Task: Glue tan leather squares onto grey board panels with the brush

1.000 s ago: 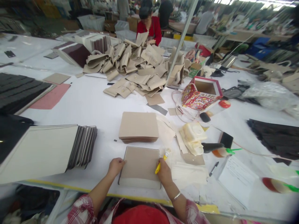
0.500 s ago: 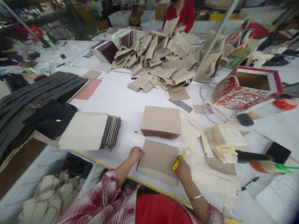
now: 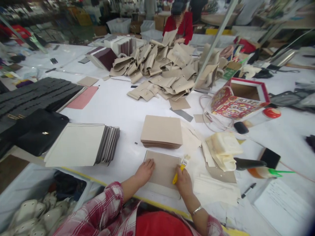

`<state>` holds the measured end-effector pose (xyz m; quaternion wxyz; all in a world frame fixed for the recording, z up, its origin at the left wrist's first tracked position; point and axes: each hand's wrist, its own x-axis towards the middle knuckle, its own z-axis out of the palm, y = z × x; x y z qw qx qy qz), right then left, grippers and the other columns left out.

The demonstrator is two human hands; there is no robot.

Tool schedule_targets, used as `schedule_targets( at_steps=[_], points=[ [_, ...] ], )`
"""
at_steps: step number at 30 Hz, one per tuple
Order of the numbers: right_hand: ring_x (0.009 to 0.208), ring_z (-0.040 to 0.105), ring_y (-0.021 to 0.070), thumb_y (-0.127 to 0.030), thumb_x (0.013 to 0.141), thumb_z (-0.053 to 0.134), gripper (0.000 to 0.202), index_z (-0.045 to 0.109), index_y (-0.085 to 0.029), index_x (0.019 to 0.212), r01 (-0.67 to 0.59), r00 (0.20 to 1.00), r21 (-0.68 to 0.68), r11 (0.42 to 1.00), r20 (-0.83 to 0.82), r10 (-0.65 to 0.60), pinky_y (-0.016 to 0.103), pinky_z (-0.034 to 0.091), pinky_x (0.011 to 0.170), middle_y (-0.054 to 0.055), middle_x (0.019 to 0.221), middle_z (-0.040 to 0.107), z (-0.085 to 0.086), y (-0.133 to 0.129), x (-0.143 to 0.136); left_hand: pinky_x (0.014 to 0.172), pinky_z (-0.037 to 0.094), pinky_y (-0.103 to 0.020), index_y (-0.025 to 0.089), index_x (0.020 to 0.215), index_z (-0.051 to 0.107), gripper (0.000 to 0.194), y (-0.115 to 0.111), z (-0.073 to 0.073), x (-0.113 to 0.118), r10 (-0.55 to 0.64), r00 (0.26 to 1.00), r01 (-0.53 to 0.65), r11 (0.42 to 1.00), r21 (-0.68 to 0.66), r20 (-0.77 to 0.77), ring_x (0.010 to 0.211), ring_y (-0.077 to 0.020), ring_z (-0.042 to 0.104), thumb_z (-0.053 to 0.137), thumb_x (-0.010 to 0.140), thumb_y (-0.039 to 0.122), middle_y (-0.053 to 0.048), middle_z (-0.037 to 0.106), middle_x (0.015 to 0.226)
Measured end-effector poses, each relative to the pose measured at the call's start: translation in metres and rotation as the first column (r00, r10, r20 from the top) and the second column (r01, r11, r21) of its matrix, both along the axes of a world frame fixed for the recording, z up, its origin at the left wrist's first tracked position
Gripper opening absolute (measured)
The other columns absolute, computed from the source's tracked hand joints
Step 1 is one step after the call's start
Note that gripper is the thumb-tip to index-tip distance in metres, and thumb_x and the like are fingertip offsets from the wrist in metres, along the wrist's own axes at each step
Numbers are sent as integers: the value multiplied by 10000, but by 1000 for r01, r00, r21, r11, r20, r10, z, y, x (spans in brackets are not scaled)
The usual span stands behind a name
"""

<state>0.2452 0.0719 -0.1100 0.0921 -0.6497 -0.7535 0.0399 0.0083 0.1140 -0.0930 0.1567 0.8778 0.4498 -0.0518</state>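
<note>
Before me on the white table lies a beige panel [image 3: 161, 173] on a slightly larger pale backing with a dark edge. My left hand [image 3: 145, 171] rests palm down on its left part, fingers stretched out over the surface. My right hand [image 3: 184, 182] is closed around a yellow-handled brush [image 3: 182, 168], bristles pointing up and away, beside the panel's right edge. Just beyond the panel sits a stack of beige panels [image 3: 161, 129]. To the left stands a stack of pale, dark-edged panels [image 3: 78, 141].
Beige folded pieces [image 3: 169, 62] heap up at the back, before a person in red [image 3: 185, 28]. At right are a red patterned box [image 3: 236, 105], a cream block-like container [image 3: 223, 144], a dark handle, a squeeze bottle [image 3: 261, 172] and a pen [image 3: 248, 190]. A crate [image 3: 81, 196] stands lower left.
My left hand has moved from the panel's left edge onto its surface and flattened out. My right hand keeps the brush by the right edge. The whole view has shifted slightly.
</note>
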Motion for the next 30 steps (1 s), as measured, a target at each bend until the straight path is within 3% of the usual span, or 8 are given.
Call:
schedule_targets(
  at_steps=[5, 9, 11, 13, 16, 19, 26, 30],
  points=[
    [654, 570, 180, -396, 844, 409, 355, 498, -169, 1102, 112, 923, -185, 976, -345, -171, 310, 449, 646, 49, 742, 604, 52, 0, 6, 957, 291, -452, 177, 1265, 409, 448, -13, -6, 10, 72, 997, -72, 997, 2, -23, 1247, -328, 269, 453, 832, 279, -161, 292, 1377],
    [504, 531, 113, -467, 857, 320, 425, 505, -186, 1116, 126, 524, -377, 918, -760, -384, 244, 463, 520, -8, 648, 566, 82, 28, -30, 973, 230, -527, 278, 1270, 404, 500, -24, -14, 12, 92, 996, -92, 994, 54, 18, 1268, -371, 201, 501, 802, 425, -114, 240, 1412],
    [451, 507, 97, -495, 819, 367, 415, 561, -166, 982, 61, 311, -489, 870, -819, -482, 233, 469, 480, -19, 604, 550, 78, 50, -61, 973, 228, -532, 295, 1281, 387, 507, -27, -21, 12, 102, 994, -104, 990, 91, 33, 1269, -366, 204, 499, 805, 429, -98, 258, 1408],
    [434, 512, 99, -481, 770, 444, 360, 574, -169, 893, 15, 220, -558, 830, -807, -547, 230, 471, 456, -26, 574, 555, 65, 69, -90, 968, 236, -534, 304, 1287, 376, 522, -29, -27, 10, 93, 995, -97, 989, 111, 44, 1265, -360, 220, 508, 799, 431, -90, 276, 1402],
    [406, 515, 108, -432, 722, 502, 290, 577, -171, 824, 44, 207, -582, 812, -789, -578, 229, 456, 414, -33, 530, 553, 44, 82, -101, 968, 244, -525, 304, 1284, 382, 526, -29, -34, 8, 77, 996, -82, 988, 134, 45, 1263, -354, 232, 520, 792, 430, -89, 288, 1397],
    [386, 506, 105, -422, 700, 527, 273, 583, -172, 793, 138, 207, -586, 798, -771, -602, 227, 444, 399, -34, 522, 554, 35, 72, -70, 974, 246, -507, 312, 1275, 397, 504, -29, -38, 7, 74, 996, -80, 985, 154, 41, 1267, -344, 229, 508, 799, 436, -86, 291, 1396],
    [425, 537, 114, -458, 693, 559, 345, 591, -150, 844, 318, 216, -566, 761, -738, -639, 240, 477, 444, -19, 535, 568, 66, 28, 22, 970, 263, -487, 323, 1255, 430, 475, -29, -30, 10, 70, 997, -71, 983, 168, 10, 1247, -338, 279, 512, 799, 424, -77, 326, 1381],
    [524, 593, 119, -463, 793, 458, 417, 522, -167, 1080, 288, 365, -408, 866, -789, -494, 267, 514, 545, 29, 747, 640, 78, -3, 46, 951, 288, -471, 317, 1236, 457, 453, -28, -19, 14, 65, 998, -60, 984, 167, -26, 1228, -335, 309, 527, 794, 389, -79, 357, 1362]
  ],
)
